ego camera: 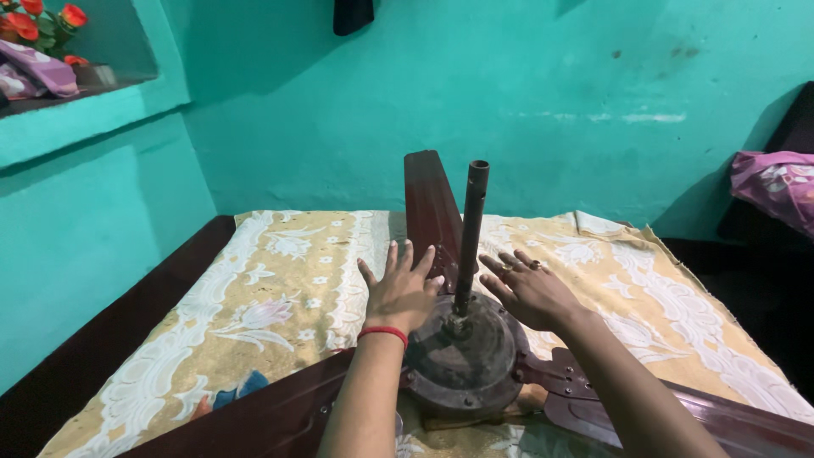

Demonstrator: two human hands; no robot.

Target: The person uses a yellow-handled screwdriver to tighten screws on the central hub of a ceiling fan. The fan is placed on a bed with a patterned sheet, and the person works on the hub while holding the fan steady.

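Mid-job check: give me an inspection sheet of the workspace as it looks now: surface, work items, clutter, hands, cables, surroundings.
Surface: yellow floral cloth spread over a dark platform.
Work items: ceiling fan motor hub lying on the cloth, down rod upright from its centre, three dark red-brown blades; far blade points to the wall.
Clutter: nothing seen on the cloth.
Hands: left hand and right hand open, fingers spread, at the hub's far edge either side of the rod.
Cables: nothing seen.
Surroundings: teal wall; niche with red flowers; pink cloth at right.
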